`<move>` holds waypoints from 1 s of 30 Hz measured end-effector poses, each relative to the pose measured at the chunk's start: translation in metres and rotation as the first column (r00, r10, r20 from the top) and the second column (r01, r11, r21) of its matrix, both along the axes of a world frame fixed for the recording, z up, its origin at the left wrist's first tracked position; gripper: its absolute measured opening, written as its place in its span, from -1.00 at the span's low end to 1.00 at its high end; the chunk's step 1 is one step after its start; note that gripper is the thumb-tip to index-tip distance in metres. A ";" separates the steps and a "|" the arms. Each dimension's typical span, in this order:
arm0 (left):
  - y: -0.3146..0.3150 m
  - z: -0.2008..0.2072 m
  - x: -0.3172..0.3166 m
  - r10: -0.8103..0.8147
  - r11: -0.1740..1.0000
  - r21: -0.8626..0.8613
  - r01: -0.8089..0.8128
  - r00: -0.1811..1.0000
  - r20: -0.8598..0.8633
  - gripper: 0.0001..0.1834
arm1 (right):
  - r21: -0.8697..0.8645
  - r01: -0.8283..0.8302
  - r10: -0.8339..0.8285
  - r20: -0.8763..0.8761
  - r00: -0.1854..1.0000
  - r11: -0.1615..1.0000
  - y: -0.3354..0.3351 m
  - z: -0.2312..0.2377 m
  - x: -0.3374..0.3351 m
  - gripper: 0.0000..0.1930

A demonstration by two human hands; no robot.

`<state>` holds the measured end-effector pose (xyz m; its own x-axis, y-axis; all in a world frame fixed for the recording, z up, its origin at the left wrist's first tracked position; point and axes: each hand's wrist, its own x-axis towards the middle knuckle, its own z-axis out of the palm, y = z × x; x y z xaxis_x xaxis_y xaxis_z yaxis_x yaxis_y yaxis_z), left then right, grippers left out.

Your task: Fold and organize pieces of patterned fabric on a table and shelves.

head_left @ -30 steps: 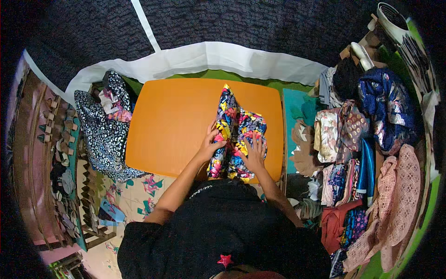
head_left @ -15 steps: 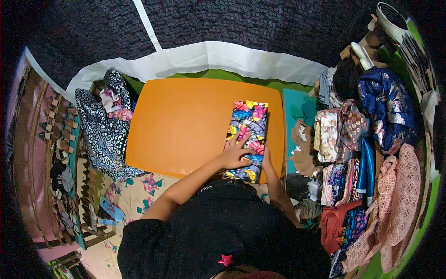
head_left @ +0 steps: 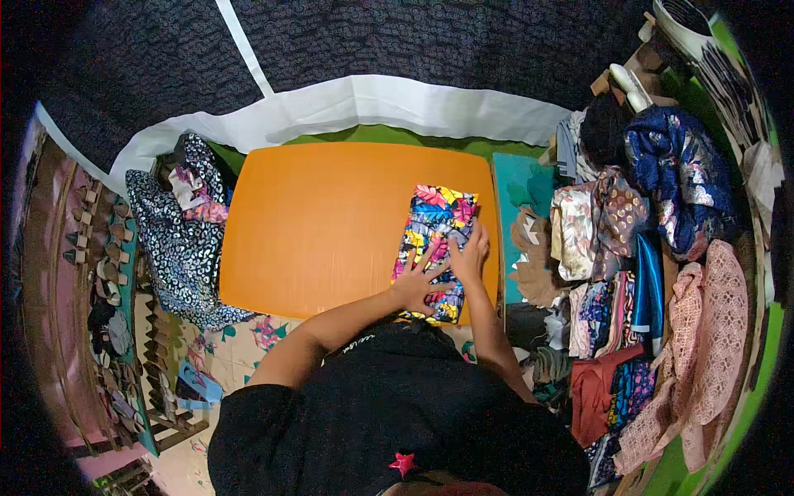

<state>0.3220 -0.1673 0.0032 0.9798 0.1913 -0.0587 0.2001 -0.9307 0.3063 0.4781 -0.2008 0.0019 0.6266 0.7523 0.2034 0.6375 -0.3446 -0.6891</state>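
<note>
A folded cloth (head_left: pixel 438 217), brightly patterned with pink, blue, yellow and black leaves, lies as a long upright rectangle on the right part of an orange table (head_left: pixel 314 223). Flat on its lower half rests my left hand (head_left: pixel 420 286), fingers spread wide. My right hand (head_left: pixel 470 253) lies along the cloth's right edge, fingers stretched forward and thumb apart, touching the fabric. Neither hand grips the cloth. The near end of the cloth reaches the table's front edge, close to my body.
Left of the table hangs a black-and-white spotted fabric (head_left: pixel 178 256). To the right stands a teal surface (head_left: pixel 509 186) with brown cut shapes, beside piles of folded cloth (head_left: pixel 579 236) and a pink lace fabric (head_left: pixel 715 347). Wooden racks (head_left: pixel 165 388) stand at the left.
My right hand has moved up from beside the cloth's lower right edge onto its right side. My left hand has shifted slightly lower, fingers spread. The view has shifted a little.
</note>
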 end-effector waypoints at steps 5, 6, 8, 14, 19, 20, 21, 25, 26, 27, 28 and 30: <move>0.009 -0.006 0.007 -0.026 0.972 -0.234 0.034 0.999 0.037 -0.39 | -0.150 -0.002 0.011 0.059 0.998 0.989 -0.001 -0.035 -0.001 -0.29; 0.011 -0.005 0.007 0.012 0.921 -0.389 0.002 0.999 0.034 -0.47 | -0.147 0.000 0.009 0.060 0.998 0.989 0.001 -0.037 -0.001 -0.29; 0.012 -0.010 -0.001 0.122 0.880 -0.475 -0.004 0.968 0.217 -0.64 | -0.179 -0.020 0.016 -0.021 1.000 0.984 0.005 -0.039 -0.001 -0.28; 0.013 -0.026 -0.022 0.678 0.733 -0.454 -0.506 0.596 0.431 -0.60 | -0.021 0.045 -0.046 -0.012 0.999 0.999 -0.007 -0.042 -0.011 -0.35; 0.036 -0.065 -0.038 0.699 0.623 -0.751 -0.218 0.586 0.410 -0.34 | -0.083 0.182 -0.181 0.018 0.983 0.980 -0.025 -0.053 -0.034 -0.45; 0.038 -0.065 -0.041 0.676 0.635 -0.747 -0.197 0.610 0.414 -0.34 | -0.078 0.175 -0.175 0.008 0.985 0.981 -0.029 -0.063 -0.036 -0.45; 0.038 -0.066 -0.046 0.689 0.595 -0.776 -0.211 0.631 0.357 -0.30 | -0.060 0.208 -0.211 -0.046 0.976 0.976 -0.031 -0.062 -0.043 -0.47; 0.045 -0.057 -0.069 0.562 0.413 -0.872 -0.264 0.827 0.015 -0.25 | 0.062 0.441 -0.437 -0.068 0.897 0.895 -0.059 -0.077 -0.074 -0.61; 0.046 -0.043 -0.068 0.391 0.282 -0.917 -0.282 0.907 -0.158 -0.27 | 0.055 0.508 -0.504 -0.079 0.860 0.859 -0.079 -0.082 -0.081 -0.61; 0.054 -0.050 -0.073 0.445 0.164 -0.965 -0.204 0.889 -0.112 -0.41 | 0.006 0.450 -0.413 -0.387 0.825 0.893 -0.084 -0.075 -0.089 -0.64; 0.061 -0.058 -0.081 0.412 0.185 -0.963 -0.195 0.905 -0.105 -0.41 | -0.009 0.376 -0.289 -0.658 0.696 0.926 -0.089 -0.070 -0.097 -0.67; 0.055 -0.064 -0.085 0.396 -0.025 -0.989 -0.143 0.907 -0.141 -0.49 | 0.041 0.404 -0.141 -0.900 0.412 0.914 -0.114 -0.065 -0.127 -0.80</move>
<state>0.2372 -0.1120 -0.0613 0.8848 0.3292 -0.3297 0.1936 0.3840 0.9028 0.3506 -0.3148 -0.0629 0.7280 0.5216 -0.4449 -0.4396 -0.1428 -0.8868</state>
